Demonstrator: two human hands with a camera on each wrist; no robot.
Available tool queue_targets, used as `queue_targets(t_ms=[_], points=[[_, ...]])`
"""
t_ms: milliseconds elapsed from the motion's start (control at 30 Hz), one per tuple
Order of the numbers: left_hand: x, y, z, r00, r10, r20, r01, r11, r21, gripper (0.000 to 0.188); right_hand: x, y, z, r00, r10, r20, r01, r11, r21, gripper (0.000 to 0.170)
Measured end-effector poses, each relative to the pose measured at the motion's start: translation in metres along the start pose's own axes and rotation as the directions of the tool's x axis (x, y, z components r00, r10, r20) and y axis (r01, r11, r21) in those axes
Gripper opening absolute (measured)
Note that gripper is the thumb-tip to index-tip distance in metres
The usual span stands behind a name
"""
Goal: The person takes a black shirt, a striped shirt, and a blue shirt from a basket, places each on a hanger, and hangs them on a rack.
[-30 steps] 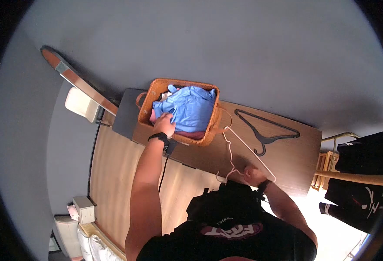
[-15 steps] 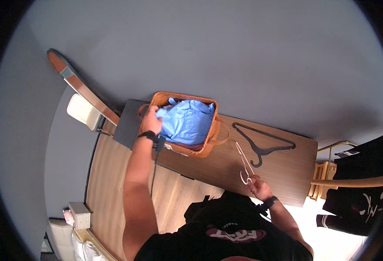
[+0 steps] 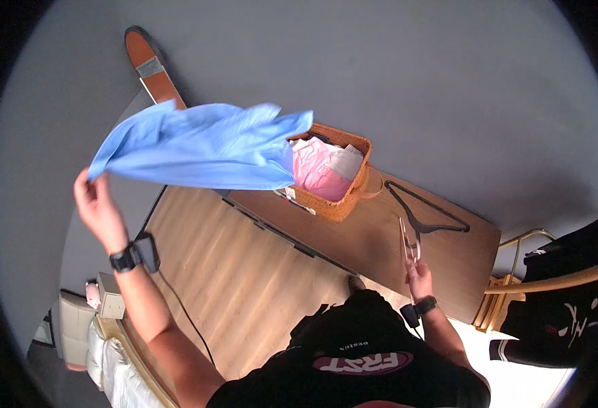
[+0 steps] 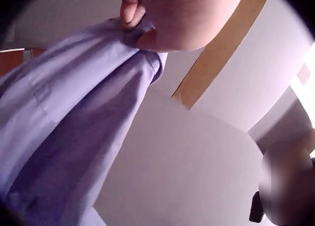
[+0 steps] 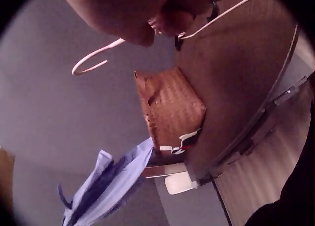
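Note:
My left hand is raised at the left, pinching one end of a light blue shirt between thumb and fingers. The shirt streams out rightward, its far end overlapping the woven basket in the head view. In the left wrist view, the cloth hangs in folds from the fingertips. My right hand grips a pale pink hanger over the table's right part. The hanger's hook sticks out past the fingers in the right wrist view. Pink and white clothes lie in the basket.
A black hanger lies on the brown table, right of the basket. Dark clothes hang from a wooden rail at the right. A cable trails from my left wrist. A bed stands at the lower left.
My left hand has pulled the blue shirt up out of the basket and swung it left, uncovering pink clothes. The right hand has turned the pink hanger and lifted it.

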State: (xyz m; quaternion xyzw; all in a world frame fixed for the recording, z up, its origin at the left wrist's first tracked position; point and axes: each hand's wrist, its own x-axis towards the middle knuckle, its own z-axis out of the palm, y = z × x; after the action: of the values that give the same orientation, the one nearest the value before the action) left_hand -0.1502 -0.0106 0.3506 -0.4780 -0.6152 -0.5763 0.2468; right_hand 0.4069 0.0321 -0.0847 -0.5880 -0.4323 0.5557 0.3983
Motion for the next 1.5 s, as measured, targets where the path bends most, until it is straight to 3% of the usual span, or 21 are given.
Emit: queue_targets(t_ms=[100,167,233,267,300,433,500,567,600,633,700,800,900,933,1000,1100,1133,1233,1267,1367,1500], points=[[-0.029,-0.009,-0.096,0.974,0.019,-0.227,-0.019,1.000,0.002,0.018,-0.028,-0.007,0.007,1.000,0.005,0.020,-0.004,1.000,-0.024,0.034],[-0.053,-0.011,-0.161,0.942,0.145,-0.303,-0.138,0.989,0.044,0.020,-0.047,-0.001,0.012,0.999,-0.038,0.033,0.040,0.997,-0.065,0.031],[-0.077,0.001,-0.216,0.875,-0.034,-0.483,-0.019,0.994,-0.105,0.022,-0.065,0.005,0.019,0.994,-0.073,0.084,0.076,0.996,-0.037,0.022],[-0.091,0.012,-0.237,0.857,-0.132,-0.498,-0.041,0.946,-0.321,0.024,-0.074,0.008,0.021,0.990,-0.091,0.107,0.094,0.995,-0.026,0.018],[-0.099,0.030,-0.251,0.815,-0.170,-0.553,0.000,0.956,-0.294,0.029,-0.083,0.010,0.021,0.986,-0.109,0.130,0.112,0.994,-0.016,0.014],[-0.159,0.030,-0.312,0.911,-0.185,-0.369,0.026,0.917,-0.397,0.029,-0.128,0.020,0.032,0.947,-0.244,0.210,0.252,0.968,-0.011,0.012],[-0.189,0.023,-0.333,0.960,-0.180,-0.216,0.064,0.887,-0.457,0.024,-0.155,0.019,0.030,0.946,-0.139,0.292,0.148,0.989,-0.011,0.013],[-0.242,0.015,-0.318,0.999,-0.013,0.032,0.018,0.984,-0.177,0.019,-0.183,0.013,0.038,0.930,-0.123,0.348,0.122,0.992,0.026,0.013],[-0.267,0.026,-0.300,0.990,-0.101,0.100,0.127,0.945,-0.301,0.020,-0.195,0.010,0.043,0.919,-0.117,0.377,0.117,0.993,0.024,0.014],[-0.289,0.039,-0.282,0.970,-0.174,0.170,0.231,0.881,-0.412,0.022,-0.196,0.021,0.042,0.901,-0.135,0.411,0.202,0.971,-0.125,0.020],[-0.338,0.037,-0.271,0.900,-0.148,0.409,0.293,0.901,-0.320,0.014,-0.218,-0.014,0.057,0.808,-0.185,0.560,0.291,0.951,-0.107,0.034],[-0.388,0.068,-0.244,0.700,-0.082,0.709,0.415,0.855,-0.311,0.007,-0.234,-0.026,0.086,0.617,-0.330,0.714,0.478,0.878,-0.007,0.049],[-0.412,0.096,-0.223,0.542,0.140,0.829,0.486,0.752,-0.445,0.012,-0.265,-0.060,0.114,0.502,-0.106,0.858,0.218,0.976,-0.007,0.054],[-0.417,0.105,-0.216,0.511,0.181,0.840,0.502,0.730,-0.463,0.011,-0.270,-0.054,0.122,0.437,-0.166,0.884,0.210,0.975,0.079,0.056],[-0.424,0.117,-0.208,0.447,0.272,0.852,0.534,0.683,-0.498,0.010,-0.275,-0.046,0.121,0.328,-0.063,0.942,0.168,0.986,0.008,0.057],[-0.431,0.121,-0.202,0.376,0.287,0.881,0.597,0.652,-0.467,0.010,-0.273,-0.031,0.109,0.325,-0.071,0.943,0.381,0.923,-0.061,0.057],[-0.435,0.122,-0.199,0.390,0.302,0.870,0.609,0.624,-0.489,0.008,-0.274,-0.029,0.102,0.380,-0.035,0.924,0.365,0.924,-0.115,0.058],[-0.449,0.129,-0.188,0.298,0.306,0.904,0.617,0.661,-0.427,0.008,-0.274,-0.016,0.079,0.480,-0.014,0.877,0.437,0.871,-0.226,0.062],[-0.456,0.128,-0.183,0.280,0.328,0.902,0.588,0.684,-0.431,0.006,-0.279,-0.012,0.073,0.532,-0.209,0.820,0.487,0.869,-0.094,0.033],[-0.465,0.131,-0.175,0.253,0.331,0.909,0.540,0.732,-0.416,0.006,-0.276,0.006,0.049,0.693,-0.047,0.719,0.576,0.637,-0.513,0.041],[-0.472,0.123,-0.172,0.317,0.254,0.914,0.500,0.774,-0.388,0.006,-0.276,0.018,0.037,0.795,-0.091,0.599,0.511,0.633,-0.582,0.034]])
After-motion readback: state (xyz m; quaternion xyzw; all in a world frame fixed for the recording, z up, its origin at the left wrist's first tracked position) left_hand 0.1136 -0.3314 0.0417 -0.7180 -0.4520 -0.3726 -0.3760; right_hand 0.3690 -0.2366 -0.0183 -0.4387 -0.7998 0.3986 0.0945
